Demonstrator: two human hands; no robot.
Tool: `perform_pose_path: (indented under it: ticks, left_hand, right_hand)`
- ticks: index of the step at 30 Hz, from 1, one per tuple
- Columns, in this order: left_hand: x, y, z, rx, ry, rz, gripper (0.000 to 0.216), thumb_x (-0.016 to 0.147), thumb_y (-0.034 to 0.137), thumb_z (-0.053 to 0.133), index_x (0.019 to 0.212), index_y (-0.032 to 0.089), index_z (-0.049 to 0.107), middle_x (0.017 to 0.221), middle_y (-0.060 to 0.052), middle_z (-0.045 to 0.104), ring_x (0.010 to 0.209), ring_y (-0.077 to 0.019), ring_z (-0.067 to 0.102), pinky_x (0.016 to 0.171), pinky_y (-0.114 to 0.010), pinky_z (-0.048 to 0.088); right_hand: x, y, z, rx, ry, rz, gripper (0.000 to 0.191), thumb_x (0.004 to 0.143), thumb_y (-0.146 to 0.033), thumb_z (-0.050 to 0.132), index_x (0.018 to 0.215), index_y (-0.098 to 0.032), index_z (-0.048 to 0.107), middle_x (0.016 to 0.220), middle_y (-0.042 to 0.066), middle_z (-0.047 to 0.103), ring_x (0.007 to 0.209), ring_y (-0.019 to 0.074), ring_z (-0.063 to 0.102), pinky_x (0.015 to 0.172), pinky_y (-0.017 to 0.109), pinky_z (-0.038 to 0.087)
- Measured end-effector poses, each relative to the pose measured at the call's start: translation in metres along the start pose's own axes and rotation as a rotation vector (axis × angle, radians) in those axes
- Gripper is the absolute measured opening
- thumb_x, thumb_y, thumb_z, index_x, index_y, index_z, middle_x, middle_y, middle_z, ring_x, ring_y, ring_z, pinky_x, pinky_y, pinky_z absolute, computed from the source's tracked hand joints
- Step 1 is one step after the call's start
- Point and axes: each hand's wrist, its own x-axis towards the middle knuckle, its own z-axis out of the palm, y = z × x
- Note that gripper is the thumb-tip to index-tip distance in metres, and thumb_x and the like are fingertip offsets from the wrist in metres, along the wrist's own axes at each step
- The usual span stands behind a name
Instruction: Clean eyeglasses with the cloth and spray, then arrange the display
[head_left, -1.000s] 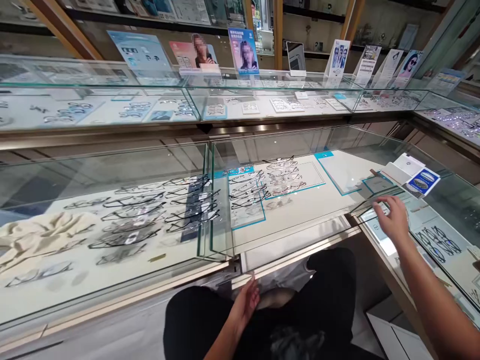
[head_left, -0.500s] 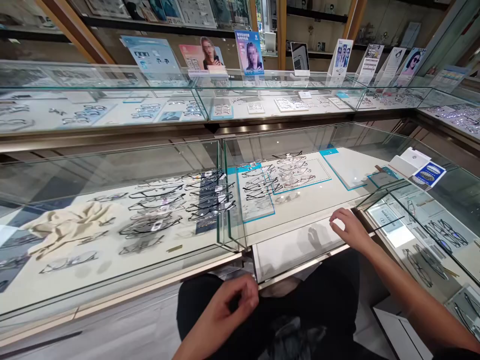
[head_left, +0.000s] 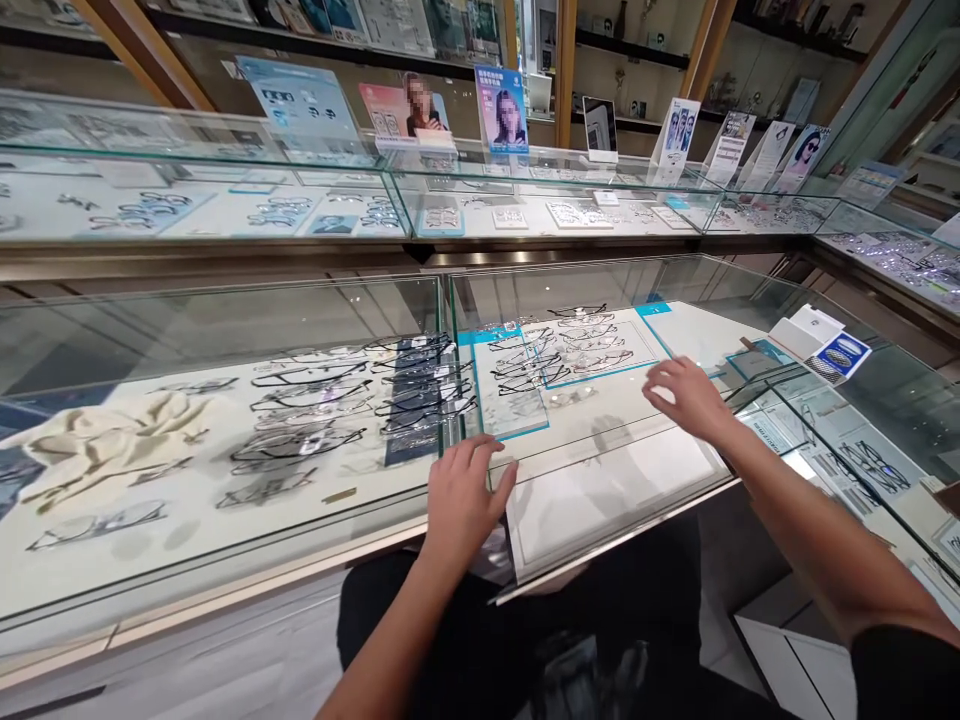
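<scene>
My left hand [head_left: 469,490] is at the front of the glass display case, near the glass divider and the left corner of a white pull-out drawer [head_left: 607,510]. Its fingers are apart and hold nothing. Over the right part of the case my right hand [head_left: 684,396] hovers, fingers loosely bent and apart, with nothing in them. Beyond the hands, rows of eyeglasses [head_left: 529,372] lie on a white board with blue edges [head_left: 517,425]. More dark-framed eyeglasses [head_left: 311,400] lie left of the divider. Whether either hand touches the case is unclear.
A crumpled cream cloth [head_left: 112,440] lies at the left inside the case. To the right are a small open box with a blue card [head_left: 841,355] and another glass case [head_left: 862,470]. A rear glass counter [head_left: 480,220] carries standing signs [head_left: 501,110]. Black-clad legs are below.
My left hand has risen from above my lap to the case front, its fingers opening out. The right hand has moved forward, away from the drawer's right end. The view has shifted slightly.
</scene>
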Motion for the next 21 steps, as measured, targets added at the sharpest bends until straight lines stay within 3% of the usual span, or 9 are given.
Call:
perform_pose_path:
  ticks: [4, 8, 13, 21]
  left_hand:
    - [0.019, -0.011, 0.003, 0.033, 0.034, -0.079, 0.026, 0.102, 0.041, 0.053, 0.090, 0.022, 0.065, 0.091, -0.008, 0.072, 0.088, -0.0266, 0.063, 0.078, -0.036, 0.040]
    - [0.028, -0.010, 0.009, 0.238, 0.091, -0.134, 0.025, 0.099, 0.039, 0.054, 0.084, 0.021, 0.063, 0.080, -0.009, 0.067, 0.081, -0.0283, 0.058, 0.071, -0.038, 0.033]
    - [0.025, -0.002, 0.016, 0.311, 0.117, -0.122, 0.023, 0.098, 0.036, 0.054, 0.084, 0.020, 0.065, 0.079, -0.010, 0.066, 0.081, -0.0287, 0.057, 0.071, -0.038, 0.030]
    - [0.026, -0.004, 0.019, 0.327, 0.146, -0.108, 0.021, 0.098, 0.034, 0.055, 0.083, 0.021, 0.064, 0.078, -0.009, 0.066, 0.081, -0.0275, 0.057, 0.071, -0.037, 0.030]
  right_hand:
    - [0.080, 0.007, 0.003, -0.103, -0.127, -0.123, 0.016, 0.096, -0.022, 0.063, 0.098, -0.021, 0.079, 0.134, 0.012, 0.075, 0.128, 0.0356, 0.054, 0.106, 0.052, 0.042]
    - [0.125, 0.010, 0.014, -0.174, -0.279, -0.150, 0.007, 0.087, -0.017, 0.070, 0.092, -0.020, 0.074, 0.125, 0.012, 0.077, 0.125, 0.0337, 0.055, 0.102, 0.046, 0.040]
    - [0.139, 0.010, 0.022, -0.221, -0.345, -0.119, 0.009, 0.083, -0.018, 0.073, 0.089, -0.021, 0.068, 0.101, 0.010, 0.076, 0.111, 0.0302, 0.059, 0.095, 0.039, 0.040]
    - [0.132, 0.004, 0.030, -0.213, -0.274, -0.058, 0.007, 0.089, -0.016, 0.065, 0.095, -0.019, 0.066, 0.101, 0.013, 0.074, 0.112, 0.0301, 0.059, 0.098, 0.039, 0.038]
